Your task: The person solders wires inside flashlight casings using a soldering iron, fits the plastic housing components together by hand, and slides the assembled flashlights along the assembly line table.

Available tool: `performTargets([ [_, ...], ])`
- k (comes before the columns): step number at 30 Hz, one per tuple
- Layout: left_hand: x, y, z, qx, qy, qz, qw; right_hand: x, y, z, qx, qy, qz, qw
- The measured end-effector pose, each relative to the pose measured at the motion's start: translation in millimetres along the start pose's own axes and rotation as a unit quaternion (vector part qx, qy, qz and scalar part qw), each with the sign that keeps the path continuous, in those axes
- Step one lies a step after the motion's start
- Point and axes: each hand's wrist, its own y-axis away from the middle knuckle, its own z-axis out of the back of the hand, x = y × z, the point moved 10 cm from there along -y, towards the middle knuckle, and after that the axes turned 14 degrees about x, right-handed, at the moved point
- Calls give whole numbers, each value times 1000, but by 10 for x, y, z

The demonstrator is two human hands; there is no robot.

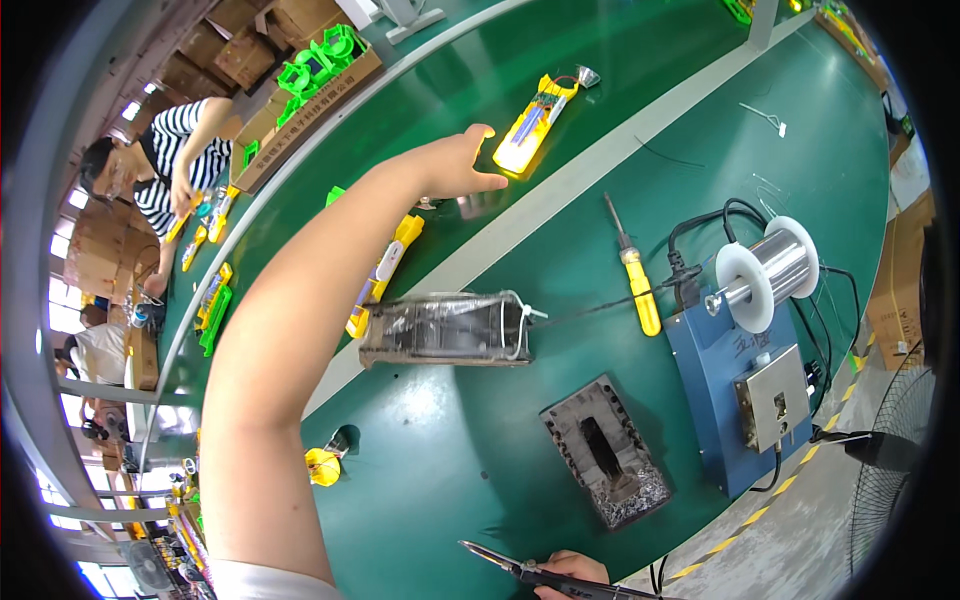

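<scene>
My left arm stretches far across the green bench, and my left hand (465,160) reaches with its fingers apart toward a yellow assembly (535,125) lying on the belt; the fingertips are just beside its near end and grip nothing. At the bottom edge my right hand (568,573) is closed on a soldering iron (510,565) whose thin tip points left. Under my forearm lies another yellow assembly (385,270).
A clear boxed fan (445,328), a dark metal solder stand (610,455), a yellow-handled screwdriver (635,275) and a blue solder feeder with a wire spool (765,270) sit near me. A small yellow part (322,467) lies at left. A person in a striped shirt (170,160) works farther up the line beside cardboard boxes (300,95).
</scene>
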Motion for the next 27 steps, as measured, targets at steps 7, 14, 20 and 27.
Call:
performTargets([
  [7, -197, -98, 232, 3, -62, 10, 998, 138, -5, 107, -54, -14, 56, 997],
  [14, -184, -533, 259, -115, -54, 118, 985, -35, 34, 12, -13, -12, -15, 1000],
  [20, 17, -26, 325, 15, -12, 136, 991, -110, 56, 35, 24, -24, -25, 999],
  [27, 248, 855, -196, 48, -51, 155, 985, 44, -2, 56, -10, -17, 13, 1000],
])
